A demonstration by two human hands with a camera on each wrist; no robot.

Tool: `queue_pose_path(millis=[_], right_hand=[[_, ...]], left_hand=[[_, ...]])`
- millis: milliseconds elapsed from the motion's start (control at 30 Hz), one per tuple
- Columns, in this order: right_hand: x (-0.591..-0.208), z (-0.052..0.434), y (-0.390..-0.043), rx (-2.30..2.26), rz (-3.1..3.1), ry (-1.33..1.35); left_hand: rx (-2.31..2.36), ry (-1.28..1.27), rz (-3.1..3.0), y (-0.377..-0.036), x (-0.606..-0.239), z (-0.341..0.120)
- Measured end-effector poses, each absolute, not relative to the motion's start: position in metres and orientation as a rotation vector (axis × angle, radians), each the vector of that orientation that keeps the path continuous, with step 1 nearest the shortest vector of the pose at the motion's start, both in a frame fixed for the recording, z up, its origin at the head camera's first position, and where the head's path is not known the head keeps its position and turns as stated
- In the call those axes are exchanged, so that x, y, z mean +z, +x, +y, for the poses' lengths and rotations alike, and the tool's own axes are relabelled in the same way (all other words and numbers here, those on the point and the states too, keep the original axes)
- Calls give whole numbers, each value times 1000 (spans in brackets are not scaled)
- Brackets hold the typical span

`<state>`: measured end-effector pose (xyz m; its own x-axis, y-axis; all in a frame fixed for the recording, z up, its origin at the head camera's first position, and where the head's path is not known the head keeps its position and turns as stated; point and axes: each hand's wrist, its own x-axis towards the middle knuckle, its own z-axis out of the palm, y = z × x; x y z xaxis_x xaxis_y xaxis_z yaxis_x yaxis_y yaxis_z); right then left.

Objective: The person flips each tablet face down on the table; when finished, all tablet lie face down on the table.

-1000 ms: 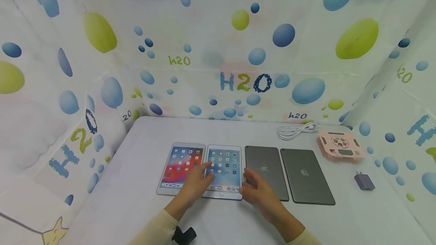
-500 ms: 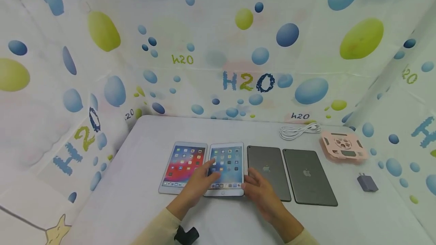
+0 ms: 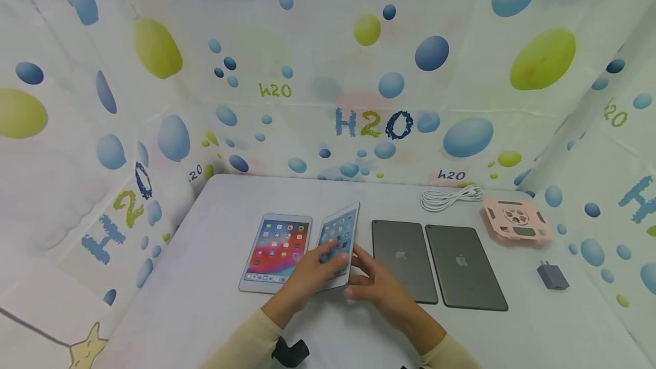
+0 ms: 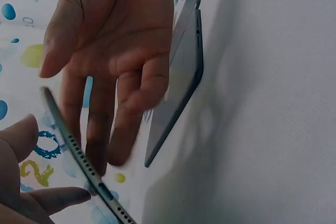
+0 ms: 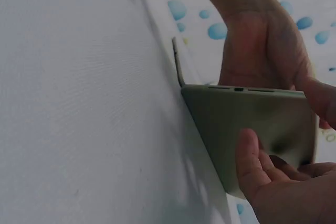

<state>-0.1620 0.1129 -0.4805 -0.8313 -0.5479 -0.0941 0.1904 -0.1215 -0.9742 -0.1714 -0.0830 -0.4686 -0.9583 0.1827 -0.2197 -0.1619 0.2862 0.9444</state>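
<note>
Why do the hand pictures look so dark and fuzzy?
Left wrist view: the right hand sits close to the lens, dim and soft. Right wrist view: the tilted tablet shows its shaded back. Head view: bright, even light, though walls curve near the edges.

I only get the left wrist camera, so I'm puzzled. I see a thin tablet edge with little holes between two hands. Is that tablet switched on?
Observer: Yes. In the head view the tilted white-framed tablet shows a lit blue screen with rows of app icons.
Operator: Is anything on its other side?
Observer: A second white-framed tablet with a red screen lies flat just to its left.
Operator: What colour is the tilted one's back?
Observer: Silver, in the right wrist view, where the right hand rests against it.
</note>
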Motion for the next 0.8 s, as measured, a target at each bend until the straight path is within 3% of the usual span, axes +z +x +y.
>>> queue_pose_path(millis=[367,800], right_hand=[[-472,105,-151,-1827,2055,-532],[-460,109,-153,-1601,2456,-859]], left_hand=[[1788,183,2160,-164,-454,-90],[2221,261,1580,-163,-450,-90]])
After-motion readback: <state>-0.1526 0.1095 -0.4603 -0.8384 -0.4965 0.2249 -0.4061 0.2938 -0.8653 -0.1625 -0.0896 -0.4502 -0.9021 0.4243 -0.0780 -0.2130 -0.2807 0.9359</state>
